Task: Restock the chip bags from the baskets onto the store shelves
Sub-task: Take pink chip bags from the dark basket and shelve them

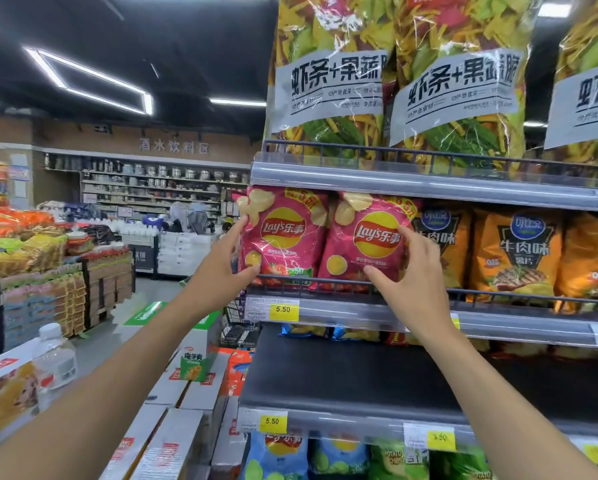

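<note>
Two pink Lay's chip bags stand upright side by side on the second shelf (pixel 429 308), behind its wire rail. My left hand (pixel 218 271) holds the left pink bag (pixel 283 237) by its left edge, index finger up near the top and thumb at the bottom. My right hand (pixel 415 275) grips the right pink bag (pixel 370 244) at its right edge, thumb across the lower front. No basket is in view.
Orange beef-flavour chip bags (pixel 519 251) fill the shelf to the right. Large shrimp-stick bags (pixel 457 81) stand on the top shelf. The shelf (pixel 325 375) below holds a few bags at the back. Stacked cartons (pixel 173 427) and a water bottle (pixel 53 358) sit at lower left.
</note>
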A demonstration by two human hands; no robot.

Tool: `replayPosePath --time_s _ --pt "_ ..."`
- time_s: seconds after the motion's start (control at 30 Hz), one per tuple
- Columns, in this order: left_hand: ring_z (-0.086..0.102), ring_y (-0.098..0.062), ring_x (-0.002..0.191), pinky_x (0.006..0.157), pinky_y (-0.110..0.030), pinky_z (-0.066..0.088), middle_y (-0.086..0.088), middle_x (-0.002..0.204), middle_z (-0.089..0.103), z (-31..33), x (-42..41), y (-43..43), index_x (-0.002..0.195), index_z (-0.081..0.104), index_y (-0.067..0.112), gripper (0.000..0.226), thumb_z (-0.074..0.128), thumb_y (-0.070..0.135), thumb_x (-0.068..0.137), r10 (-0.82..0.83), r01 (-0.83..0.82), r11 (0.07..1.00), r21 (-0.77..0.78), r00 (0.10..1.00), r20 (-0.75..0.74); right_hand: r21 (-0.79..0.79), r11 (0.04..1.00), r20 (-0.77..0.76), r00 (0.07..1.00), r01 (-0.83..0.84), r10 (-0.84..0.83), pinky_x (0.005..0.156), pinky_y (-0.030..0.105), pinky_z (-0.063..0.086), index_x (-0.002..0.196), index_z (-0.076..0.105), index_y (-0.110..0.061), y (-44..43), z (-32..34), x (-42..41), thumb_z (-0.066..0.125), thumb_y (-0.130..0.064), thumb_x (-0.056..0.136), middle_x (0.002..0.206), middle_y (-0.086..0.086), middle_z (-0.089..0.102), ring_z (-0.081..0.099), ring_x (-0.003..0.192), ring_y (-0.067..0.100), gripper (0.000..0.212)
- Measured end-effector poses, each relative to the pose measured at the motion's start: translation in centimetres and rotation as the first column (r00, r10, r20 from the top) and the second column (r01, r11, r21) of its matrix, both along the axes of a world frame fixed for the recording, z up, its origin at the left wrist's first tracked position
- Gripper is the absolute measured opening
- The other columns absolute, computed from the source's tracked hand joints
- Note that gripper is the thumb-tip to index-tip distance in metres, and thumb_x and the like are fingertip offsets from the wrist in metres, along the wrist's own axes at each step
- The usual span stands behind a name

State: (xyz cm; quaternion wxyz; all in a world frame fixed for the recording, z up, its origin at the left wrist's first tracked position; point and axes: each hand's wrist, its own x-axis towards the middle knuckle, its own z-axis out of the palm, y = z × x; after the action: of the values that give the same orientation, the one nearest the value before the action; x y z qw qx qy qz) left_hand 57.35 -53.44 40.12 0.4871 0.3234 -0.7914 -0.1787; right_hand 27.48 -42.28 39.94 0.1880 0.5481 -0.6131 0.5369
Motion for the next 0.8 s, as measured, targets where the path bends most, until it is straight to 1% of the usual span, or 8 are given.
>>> replayPosePath --time_s 0.07,0.1,0.2,0.27,0.37,0.57,0.63,0.8 --pt "0.027 -0.001 0.145 0.120 -0.033 0.027 0.010 0.167 0.028 -0.4 -0.5 1.2 0.165 0.016 0.038 0.092 0.075 0.021 0.096 0.079 -0.077 0.994 -0.072 0.996 0.031 0.031 0.999 -0.031 0.999 -0.025 0.026 0.101 0.040 0.048 0.153 0.030 -0.039 0.8 -0.3 -0.5 0.077 -0.050 0.086 0.151 -0.007 0.030 0.038 0.140 0.018 0.083" --pt "0.025 0.000 0.145 0.122 -0.033 0.026 0.007 0.168 0.029 -0.6 -0.7 1.5 0.166 0.017 0.035 0.094 0.077 0.023 0.094 0.124 -0.119 0.985 -0.121 0.992 0.036 0.045 0.999 -0.043 0.999 -0.023 0.025 0.103 0.041 0.047 0.154 0.029 -0.039 1.3 -0.5 -0.8 0.076 -0.050 0.086 0.153 -0.007 0.029 0.036 0.142 0.019 0.084" --pt "0.019 -0.021 0.157 0.129 -0.049 0.022 -0.002 0.170 0.025 -1.9 -2.0 2.8 0.166 0.015 0.031 0.100 0.080 0.037 0.090 0.291 -0.260 0.932 -0.252 0.952 0.095 0.092 0.996 -0.048 0.999 0.004 0.001 0.110 0.044 0.044 0.157 0.028 -0.038 3.4 -1.3 -2.1 0.076 -0.050 0.087 0.157 -0.007 0.026 0.031 0.145 0.018 0.086" --pt "0.012 -0.030 0.160 0.130 -0.051 0.016 -0.006 0.171 0.021 -3.1 -3.4 4.1 0.166 0.015 0.030 0.099 0.077 0.045 0.090 0.381 -0.314 0.886 -0.343 0.913 0.147 0.132 0.991 -0.062 0.998 0.011 -0.003 0.113 0.046 0.043 0.157 0.029 -0.038 5.3 -2.3 -3.4 0.076 -0.051 0.086 0.159 -0.008 0.026 0.029 0.146 0.019 0.085" --pt "0.011 -0.036 0.159 0.127 -0.053 0.018 -0.010 0.171 0.023 -5.1 -6.6 6.8 0.166 0.019 0.027 0.096 0.075 0.049 0.090 0.425 -0.305 0.842 -0.445 0.883 0.199 0.209 0.974 -0.141 0.988 0.092 -0.063 0.112 0.048 0.044 0.157 0.029 -0.039 9.0 -4.3 -6.1 0.073 -0.057 0.086 0.161 -0.004 0.027 0.030 0.146 0.022 0.086" --pt "0.016 -0.038 0.159 0.124 -0.062 0.027 -0.009 0.170 0.025 -9.8 -15.8 13.1 0.166 0.020 0.029 0.092 0.062 0.064 0.092 0.360 -0.153 0.860 -0.486 0.857 0.367 0.362 0.866 -0.262 0.929 0.344 -0.260 0.115 0.049 0.037 0.160 0.022 -0.041 18.8 -9.8 -13.7 0.069 -0.066 0.084 0.167 0.001 0.022 0.024 0.152 0.025 0.092" --pt "0.014 -0.036 0.160 0.125 -0.063 0.025 -0.007 0.171 0.025 -11.7 -19.8 15.6 0.165 0.025 0.028 0.088 0.057 0.066 0.093 0.285 -0.073 0.878 -0.474 0.874 0.393 0.404 0.823 -0.267 0.912 0.399 -0.311 0.118 0.049 0.034 0.160 0.022 -0.039 22.7 -11.7 -16.4 0.069 -0.066 0.085 0.168 0.000 0.018 0.020 0.153 0.024 0.093" --pt "0.011 -0.032 0.161 0.127 -0.057 0.017 -0.004 0.173 0.019 -16.2 -30.2 23.1 0.167 0.014 0.034 0.089 0.026 0.079 0.091 0.121 0.108 0.899 -0.424 0.870 0.478 0.494 0.705 -0.261 0.860 0.509 -0.438 0.118 0.048 0.034 0.160 0.022 -0.038 33.3 -15.8 -22.5 0.067 -0.070 0.084 0.169 0.001 0.013 0.025 0.151 0.026 0.094"
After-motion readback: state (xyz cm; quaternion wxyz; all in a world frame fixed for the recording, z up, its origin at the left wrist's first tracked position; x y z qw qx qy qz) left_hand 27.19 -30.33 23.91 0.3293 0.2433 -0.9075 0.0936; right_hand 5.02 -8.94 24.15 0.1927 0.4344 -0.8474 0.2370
